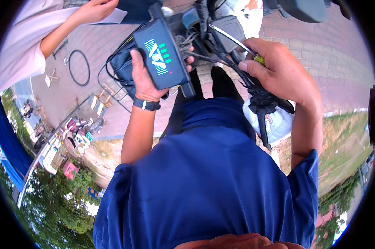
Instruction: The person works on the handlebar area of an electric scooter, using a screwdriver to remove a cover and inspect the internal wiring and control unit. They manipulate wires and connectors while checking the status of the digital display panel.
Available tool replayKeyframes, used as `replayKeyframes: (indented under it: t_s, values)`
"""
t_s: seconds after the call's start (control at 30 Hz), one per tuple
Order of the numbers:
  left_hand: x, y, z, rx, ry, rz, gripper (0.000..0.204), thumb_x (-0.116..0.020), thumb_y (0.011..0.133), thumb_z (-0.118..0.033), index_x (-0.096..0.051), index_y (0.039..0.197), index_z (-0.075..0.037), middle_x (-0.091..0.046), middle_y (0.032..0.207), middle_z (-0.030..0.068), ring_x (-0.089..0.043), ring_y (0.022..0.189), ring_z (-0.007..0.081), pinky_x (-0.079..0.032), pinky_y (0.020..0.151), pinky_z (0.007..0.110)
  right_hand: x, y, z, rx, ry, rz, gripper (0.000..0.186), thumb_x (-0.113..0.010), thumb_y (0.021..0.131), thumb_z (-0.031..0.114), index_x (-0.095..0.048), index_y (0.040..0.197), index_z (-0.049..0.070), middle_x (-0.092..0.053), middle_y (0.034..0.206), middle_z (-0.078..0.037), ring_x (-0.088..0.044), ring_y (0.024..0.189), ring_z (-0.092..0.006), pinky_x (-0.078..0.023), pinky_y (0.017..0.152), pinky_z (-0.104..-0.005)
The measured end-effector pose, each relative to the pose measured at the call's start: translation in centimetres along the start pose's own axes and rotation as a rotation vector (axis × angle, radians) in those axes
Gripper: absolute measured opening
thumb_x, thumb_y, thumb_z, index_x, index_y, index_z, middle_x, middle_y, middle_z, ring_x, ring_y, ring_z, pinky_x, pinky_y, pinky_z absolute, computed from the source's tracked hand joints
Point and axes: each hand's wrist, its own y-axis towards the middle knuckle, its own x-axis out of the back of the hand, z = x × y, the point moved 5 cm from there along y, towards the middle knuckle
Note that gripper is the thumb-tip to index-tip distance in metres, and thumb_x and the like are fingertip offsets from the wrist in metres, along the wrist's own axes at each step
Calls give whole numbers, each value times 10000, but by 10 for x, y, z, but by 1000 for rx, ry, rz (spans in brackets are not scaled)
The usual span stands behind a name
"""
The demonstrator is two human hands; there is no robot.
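My left hand (145,81) holds a flat black electronic box (160,54) with green and white printing on its face. Fingers wrap its far right edge and the thumb lies along the near left side. Dark cables (191,43) run beside the box toward an electric scooter or bike (229,31), whose exact kind is partly hidden. In my right hand (274,66) is a screwdriver (233,36) with a yellow-green handle, pinched between thumb and fingers. Its metal shaft points up and left, over the dark vehicle parts.
Another person's hand (97,10) and pale pink sleeve (17,54) are at the upper left. A loose tyre (79,67) lies on the brick paving (324,58). Black cable loops (108,68) hang left of the box. A white bag or cover (278,124) sits below my right wrist.
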Motion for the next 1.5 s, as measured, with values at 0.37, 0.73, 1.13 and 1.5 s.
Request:
replayKeyframes:
  t_s: [0.37, 0.73, 1.13, 1.5]
  values:
    - [0, -1, 5, -12, -65, -20, 1031, -584, 864, -781, -379, 1537, -29, -453, 1469, 372, -603, 1207, 517, -546, 979, 603, 95, -57, -188, -454, 283, -409, 452, -660, 900, 42, -612, 1348, -1, -670, 1034, -50, -584, 855, -118, -484, 769, -248]
    - [36, -6, -7, -96, 8, -179, 705, -394, 1045, -558, -387, 1522, -38, -459, 1475, 331, -548, 1238, 521, -504, 982, 648, 209, 24, -328, -449, -627, -840, 443, -663, 893, 249, -639, 1304, 84, -737, 1006, -199, -702, 938, -378, -535, 823, -459]
    - [9, -8, 4, -93, -16, -115, 1126, -535, 853, -831, -257, 1607, -42, -405, 1494, 391, -618, 1161, 530, -573, 920, 604, 259, 103, -352, -354, -636, -918, 440, -647, 810, 71, -658, 1249, 55, -710, 1028, -262, -679, 998, -447, -537, 870, -517]
    - [11, -9, 6, -96, -49, -129, 1115, -572, 809, -847, -366, 1569, -58, -518, 1467, 297, -581, 1229, 553, -534, 985, 629, 271, 122, -471, -278, -921, -656, 494, -634, 949, 323, -621, 1354, 41, -675, 1254, -251, -640, 1171, -420, -518, 960, -499]
